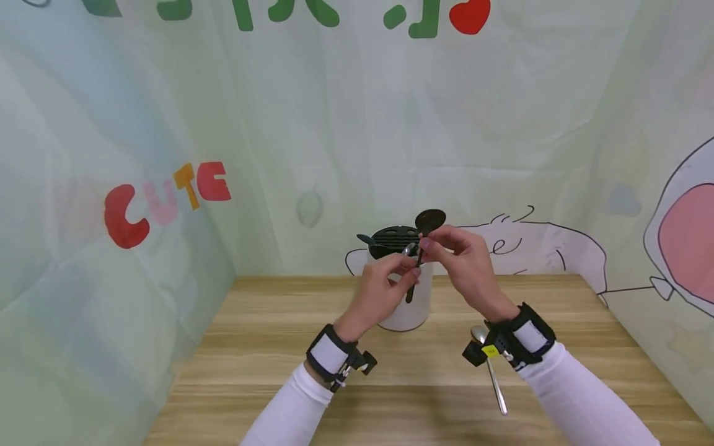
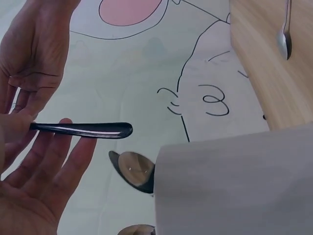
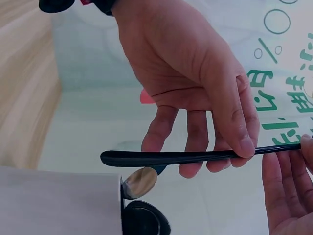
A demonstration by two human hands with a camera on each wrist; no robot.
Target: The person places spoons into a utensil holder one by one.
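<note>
Both hands hold a black spoon [image 1: 430,220] upright at a slant, bowl up, just in front of and above a white cylindrical holder [image 1: 406,313]. My left hand [image 1: 383,290] pinches the handle lower down, thumb against fingertips. Higher up, close under the bowl, my right hand [image 1: 468,266] pinches it between thumb and fingers. In the left wrist view the handle end [image 2: 107,130] sticks out past the left fingers. The bowl lies outside both wrist views. Inside the holder stand a black slotted utensil [image 1: 396,234] and a shiny metal spoon [image 1: 409,249].
A metal spoon [image 1: 496,384] lies on the wooden table [image 1: 268,347], beside the right wrist and partly covered by its strap. Another dark utensil tip [image 1: 365,239] leans out of the holder's left side. A printed cloth backdrop [image 1: 334,124] encloses the table behind and at both sides.
</note>
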